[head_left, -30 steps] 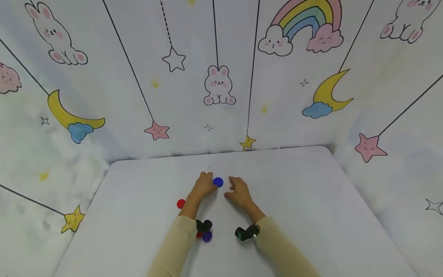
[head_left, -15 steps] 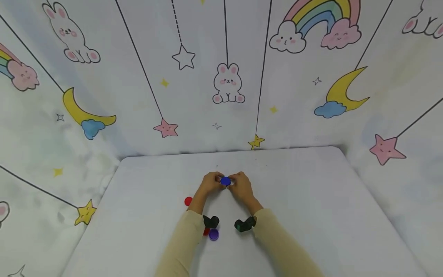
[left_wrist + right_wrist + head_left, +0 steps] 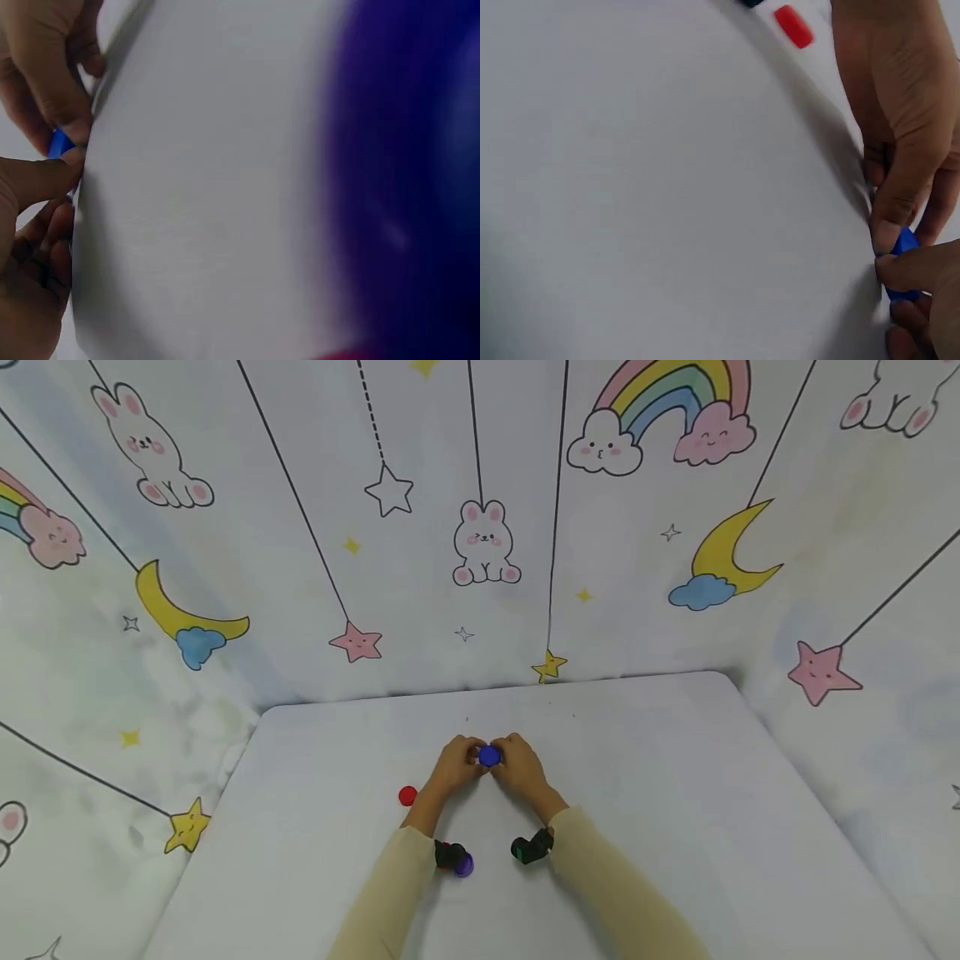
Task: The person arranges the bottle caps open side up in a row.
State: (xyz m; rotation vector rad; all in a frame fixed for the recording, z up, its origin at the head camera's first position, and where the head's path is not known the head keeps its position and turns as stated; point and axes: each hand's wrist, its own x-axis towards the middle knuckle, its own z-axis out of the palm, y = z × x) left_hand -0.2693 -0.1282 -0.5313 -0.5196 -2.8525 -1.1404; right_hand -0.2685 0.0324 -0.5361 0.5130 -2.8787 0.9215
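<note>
One white table (image 3: 637,777): we see it fill the lower view.
Left hand (image 3: 455,766): pinches a blue piece (image 3: 489,756).
Right hand (image 3: 521,767): pinches its other side.
Blue piece: between both hands; uneven thumb pressure could, we judge, make it slip.
Purple piece (image 3: 467,866): probably round, though blurred up close.
Red disc (image 3: 407,796): just beside the left forearm (image 3: 427,808); a sideways sweep could knock it.
</note>
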